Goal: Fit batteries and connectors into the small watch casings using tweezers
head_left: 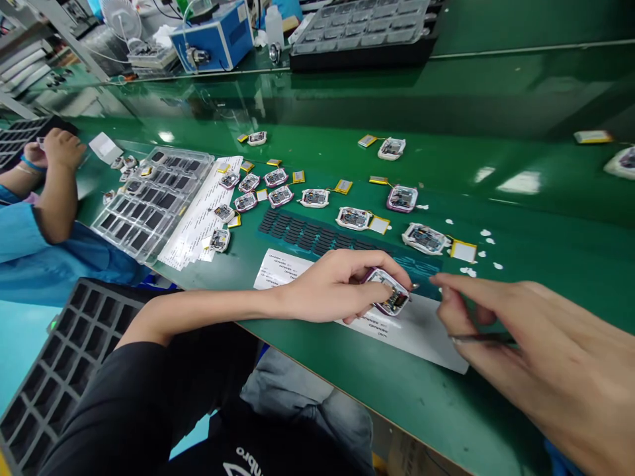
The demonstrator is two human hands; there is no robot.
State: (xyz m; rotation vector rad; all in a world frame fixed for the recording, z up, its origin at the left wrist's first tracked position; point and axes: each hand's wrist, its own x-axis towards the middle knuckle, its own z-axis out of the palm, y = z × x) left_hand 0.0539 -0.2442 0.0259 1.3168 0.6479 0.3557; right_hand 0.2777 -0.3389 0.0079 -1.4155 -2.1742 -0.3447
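Note:
My left hand (342,284) is closed around an opened smartwatch case (391,297), white-rimmed with a purple edge, its circuit board facing up. The thumb presses on the board. To the right, my right hand (516,337) has its thumb and index fingertip close together, apart from the case. A thin metal tool that looks like tweezers (483,338) lies across this hand, partly hidden by the fingers. Beneath both hands are a printed white sheet (421,330) and a teal sheet of black adhesive pieces (307,235). Beyond stands a watch case (425,238) wired to a yellow-edged battery (464,250).
Several more cases (354,218) with batteries dot the green bench (546,291). White scraps (467,271) lie at right. A clear tray (153,198) is at left, near a co-worker's hands (62,149). A black compartment tray (69,363) stands beside my left arm. Behind is a blue box (213,39).

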